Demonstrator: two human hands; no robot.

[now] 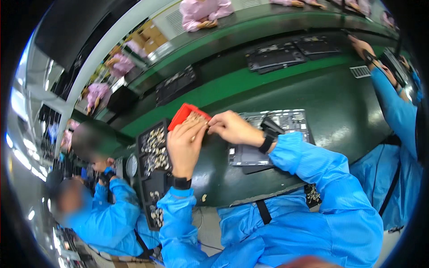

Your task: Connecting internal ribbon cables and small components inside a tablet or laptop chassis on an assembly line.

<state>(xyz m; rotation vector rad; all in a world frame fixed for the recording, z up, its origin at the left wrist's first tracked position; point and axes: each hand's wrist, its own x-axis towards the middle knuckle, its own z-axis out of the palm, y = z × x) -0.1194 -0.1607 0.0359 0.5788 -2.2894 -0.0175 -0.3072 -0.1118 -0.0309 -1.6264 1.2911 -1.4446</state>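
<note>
My left hand [184, 145] is raised in front of a red bin [179, 117] full of small tan pieces [193, 118]. Its fingers and thumb are pressed together. Close beside it, my right hand [233, 128] pinches at the left fingertips. Whatever sits between the fingers of either hand is too small to make out. Beneath and beyond my right wrist lies an opened flat device [250, 154] with an exposed circuit board [289, 121]. Left of my left hand stands a black compartment tray [169, 154] holding many small parts [154, 139].
Similar flat devices [275, 58] lie on the green strip [223, 89] at the far side. Co-workers in blue sit at my left [107, 210] and right [397, 120]. A small loose piece [204, 197] is near the table edge. A dark container of parts [313, 195] is by my lap.
</note>
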